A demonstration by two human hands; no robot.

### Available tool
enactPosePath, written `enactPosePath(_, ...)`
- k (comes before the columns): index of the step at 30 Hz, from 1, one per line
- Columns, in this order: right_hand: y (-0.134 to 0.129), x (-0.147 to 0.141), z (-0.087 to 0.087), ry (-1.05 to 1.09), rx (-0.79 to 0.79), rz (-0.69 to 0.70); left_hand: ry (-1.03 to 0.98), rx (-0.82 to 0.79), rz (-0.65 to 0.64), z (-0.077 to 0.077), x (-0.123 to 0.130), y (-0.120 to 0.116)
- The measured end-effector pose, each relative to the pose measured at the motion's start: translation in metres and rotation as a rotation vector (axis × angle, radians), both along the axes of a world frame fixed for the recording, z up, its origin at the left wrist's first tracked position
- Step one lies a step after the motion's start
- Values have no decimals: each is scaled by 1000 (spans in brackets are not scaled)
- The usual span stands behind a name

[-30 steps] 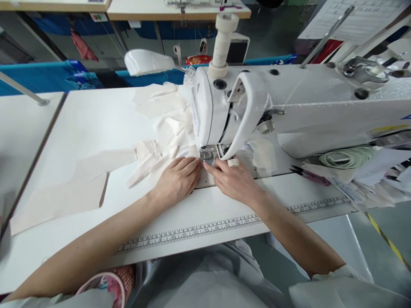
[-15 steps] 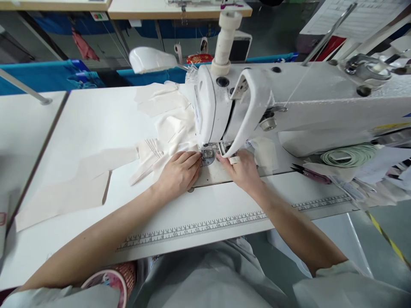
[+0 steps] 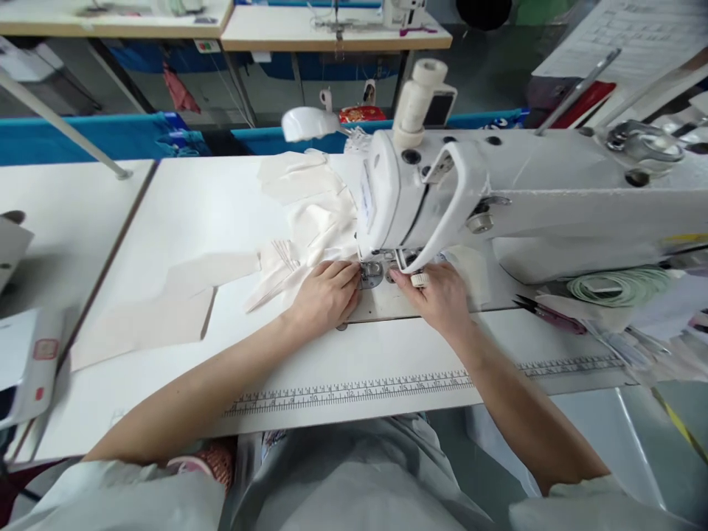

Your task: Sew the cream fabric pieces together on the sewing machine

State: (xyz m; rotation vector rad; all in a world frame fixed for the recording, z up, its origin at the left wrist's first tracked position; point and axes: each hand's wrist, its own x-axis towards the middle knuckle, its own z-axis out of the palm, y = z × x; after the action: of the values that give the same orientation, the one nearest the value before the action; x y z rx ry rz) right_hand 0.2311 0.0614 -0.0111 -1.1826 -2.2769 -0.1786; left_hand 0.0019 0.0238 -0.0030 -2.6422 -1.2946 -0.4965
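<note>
Left hand [image 3: 326, 295] lies flat, fingers extended, pressing the cream fabric [image 3: 310, 228] at the presser foot [image 3: 372, 273] of the sewing machine [image 3: 498, 199], toward the counter's [image 3: 182, 214] far edge. Right hand [image 3: 439, 295], fingers loosely curled, rests beside the foot, gripping nothing visible. Risk: fingertips so close could meet the needle. Cut pieces [image 3: 149, 317] lie left; scissors [image 3: 547, 313] right.

White work table [image 3: 182, 214] carries a sewing machine [image 3: 531, 199], cream fabric pieces [image 3: 310, 214], a flat cut panel [image 3: 149, 317] and a printed ruler strip [image 3: 354, 389] along its front edge.
</note>
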Motion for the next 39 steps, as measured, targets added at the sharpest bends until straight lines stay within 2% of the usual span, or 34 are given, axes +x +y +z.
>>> enactPosePath(6, -1, 4, 0, 7, 76, 114, 61, -113, 210, 11, 6, 3)
enactPosePath(9, -2, 4, 2, -27, 100, 146, 77, -170, 225, 14, 4, 11)
enactPosePath(12, -4, 4, 3, -51, 130, 194, 26, -165, 180, 22, -13, 20)
enactPosePath(14, -6, 5, 3, -51, 133, 216, -76, -151, 225, 31, -35, 20)
enactPosePath(16, -8, 5, 3, -41, 121, 222, -208, -156, 356, 40, -60, 14)
enactPosePath(18, -10, 4, 4, -30, 104, 226, -226, -233, 482, 44, -83, 2)
enactPosePath(21, -12, 3, 6, -23, 77, 241, -200, -265, 504, 39, -101, -23)
enactPosePath(25, -15, 2, 8, -28, 6, 273, -195, -239, 542, 24, -100, -42)
enactPosePath(32, -15, 4, 6, -36, -69, 238, -245, -206, 540, 18, -103, -41)
enactPosePath(35, -15, 3, 7, -44, -48, 243, -250, -123, 526, 17, -99, -42)
enactPosePath(37, -16, 2, 9, -46, -46, 253, -211, -73, 428, 18, -91, -41)
enactPosePath(39, -17, 0, 9, -42, -67, 261, -146, -94, 279, 21, -79, -34)
